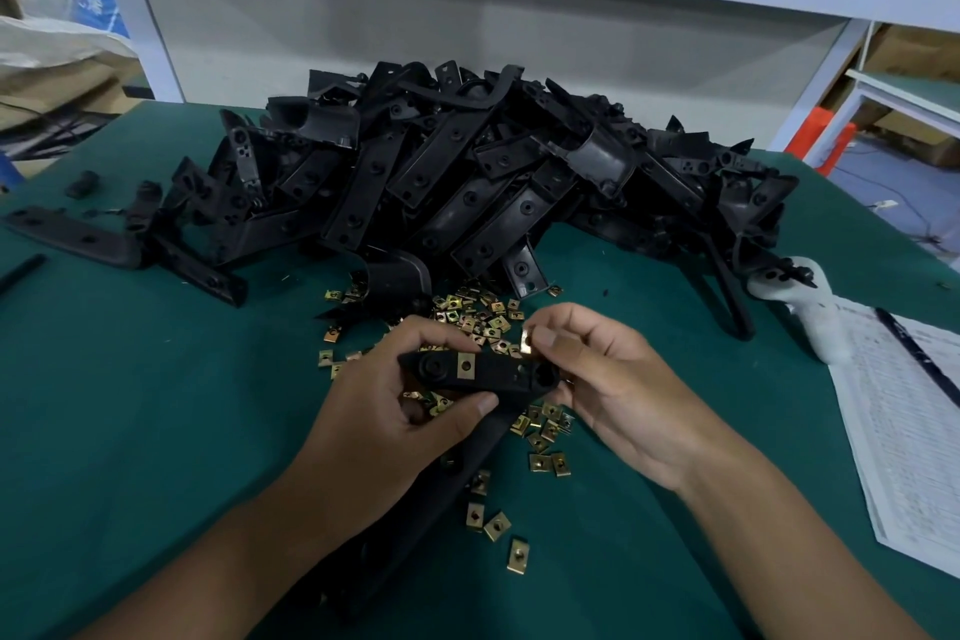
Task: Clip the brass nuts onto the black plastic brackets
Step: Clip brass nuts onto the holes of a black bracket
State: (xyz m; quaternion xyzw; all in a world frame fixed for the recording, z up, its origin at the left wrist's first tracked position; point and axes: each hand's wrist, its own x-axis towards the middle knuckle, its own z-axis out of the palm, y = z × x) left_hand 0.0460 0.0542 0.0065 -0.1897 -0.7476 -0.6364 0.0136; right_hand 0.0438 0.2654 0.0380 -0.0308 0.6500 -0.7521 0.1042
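Head view looks down on a green surface [130,405]. At the far left lies one long black bracket [72,237] alone, flat on the surface, and near it a small black piece [83,183]. Behind the hands rises a big heap of black plastic brackets [467,182], which reaches across the middle of the surface. In front of the heap many loose brass nuts [480,314] lie scattered, and more of them continue toward the person, between the two forearms.

The left hand [410,411] grips a held bracket [493,377] above the nuts; its fingers curl over the top edge and the thumb presses from below. One clipped nut [466,366] already sits on the upper edge of this bracket. The right hand [608,379] pinches a second nut [526,343] between thumb and forefinger, just beside the right end of the held bracket; whether it touches the bracket is not clear.

To the right a white object [815,317] lies partly under the heap. Beside it, at the right edge, lies a printed sheet [893,431] with a dark pen [914,359] on it.
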